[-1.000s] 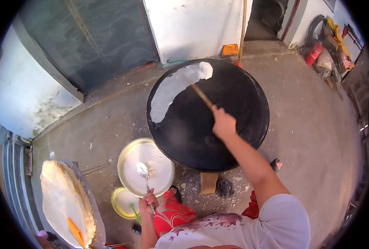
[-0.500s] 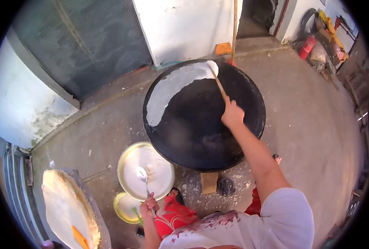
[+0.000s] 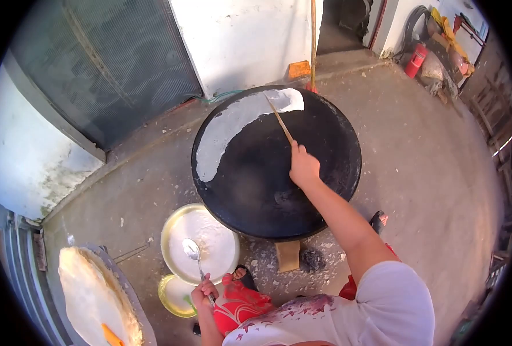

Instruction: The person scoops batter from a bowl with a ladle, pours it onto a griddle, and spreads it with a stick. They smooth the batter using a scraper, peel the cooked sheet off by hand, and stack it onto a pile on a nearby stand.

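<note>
A: How many hands are working?
B: Two. The right hand point(image 3: 305, 166) grips one thin wooden stick point(image 3: 282, 124); the left hand point(image 3: 204, 293) is closed round one shiny metal spoon point(image 3: 192, 249).

A: Where's the batter?
B: One curved band of batter point(image 3: 221, 130) lies on the griddle point(image 3: 267, 179), from its left side to its top. It's thin and grey-white, with ragged edges and a thicker, whiter patch at the right end. The stick's tip is at its upper part; I can't tell if they touch.

A: And the griddle?
B: Just one, round, black and smooth, mid-frame.

A: Any bowls?
B: Two, both round with white contents, below the griddle: a large bowl point(image 3: 164, 233) under the spoon's head and a small bowl point(image 3: 163, 295) just beside it.

A: Lower left?
B: One stack point(image 3: 91, 288) of pale, thin sheets, rough-edged, with one orange piece point(image 3: 112, 335) on top.
</note>
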Motion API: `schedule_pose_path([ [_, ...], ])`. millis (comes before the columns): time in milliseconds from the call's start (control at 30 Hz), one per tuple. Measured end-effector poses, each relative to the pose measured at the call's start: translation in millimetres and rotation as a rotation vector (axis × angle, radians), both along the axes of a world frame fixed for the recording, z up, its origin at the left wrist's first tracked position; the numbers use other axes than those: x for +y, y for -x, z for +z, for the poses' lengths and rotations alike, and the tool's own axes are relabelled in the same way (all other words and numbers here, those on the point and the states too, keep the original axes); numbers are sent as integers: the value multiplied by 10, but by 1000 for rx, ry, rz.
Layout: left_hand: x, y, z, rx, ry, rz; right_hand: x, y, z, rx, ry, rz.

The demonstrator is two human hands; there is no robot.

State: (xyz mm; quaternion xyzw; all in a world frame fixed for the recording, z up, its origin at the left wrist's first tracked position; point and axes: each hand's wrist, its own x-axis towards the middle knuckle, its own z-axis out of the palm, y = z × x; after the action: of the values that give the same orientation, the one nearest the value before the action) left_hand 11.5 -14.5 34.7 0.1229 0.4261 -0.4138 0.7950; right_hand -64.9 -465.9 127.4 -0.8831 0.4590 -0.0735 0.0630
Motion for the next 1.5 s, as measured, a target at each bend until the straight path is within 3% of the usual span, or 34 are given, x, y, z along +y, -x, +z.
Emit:
schedule_pose_path([
  [100, 4, 48, 42, -8, -7, -20, -486, -20, -135, 101, 152, -115],
  [233, 63, 2, 35, -60, -20, -5, -254, 670, 159, 71, -29, -169],
  [300, -4, -8, 154, -68, -64, 7, -114, 943, 85, -68, -195, -228],
  [333, -20, -11, 223, -76, -118, 30, -174, 1130, -185, -314, -198, -93],
  [367, -35, -23, 271, -82, -123, 30, -256, 1229, -272, -319, -203, -94],
  [433, -42, -38, 379, -96, -167, 21, -365, 1346, -355, -723, -386, 58],
  [467, -35, -47, 432, -102, -172, 18, -351, 1326, -58, -746, -623, -129],
  [600, 11, -44, 707, -156, -49, 53, -1125, 1298, -305, -662, -439, -154],
  [667, 11, 12, 870, -207, 62, 49, -1346, 1194, -309, -571, -419, -366],
  [700, -4, 57, 948, -209, 59, 51, -1360, 1167, -269, -573, -423, -363],
  [767, -70, 139, 1113, -257, 95, 77, -1316, 1041, -122, -608, -829, -372],
  [833, -130, 212, 1251, -264, 97, 87, -1250, 1028, -78, -651, -877, -337],
  [967, -248, 326, 1372, -254, 134, 70, -1430, 1073, -402, -757, -651, -354],
  [1033, -325, 349, 1398, -262, 145, 65, -1278, 920, -223, -705, -918, -350],
  [1100, -372, 380, 1393, -244, 122, 58, -1179, 925, -168, -639, -884, -307],
  [1167, -399, 394, 1379, -238, 108, 53, -1336, 1004, -443, -684, -606, -176],
  [1233, -418, 421, 1358, -178, 80, 55, -1331, 972, -487, -696, -594, -250],
  [1333, -438, 431, 1339, -182, 24, 39, -1070, 704, -429, -527, -536, -141],
  [1433, -394, 412, 1295, -175, 24, 28, -546, 795, 247, -265, -316, -145],
  [1500, -372, 402, 1294, -180, 30, 14, -516, 993, 270, -228, -287, -274],
])
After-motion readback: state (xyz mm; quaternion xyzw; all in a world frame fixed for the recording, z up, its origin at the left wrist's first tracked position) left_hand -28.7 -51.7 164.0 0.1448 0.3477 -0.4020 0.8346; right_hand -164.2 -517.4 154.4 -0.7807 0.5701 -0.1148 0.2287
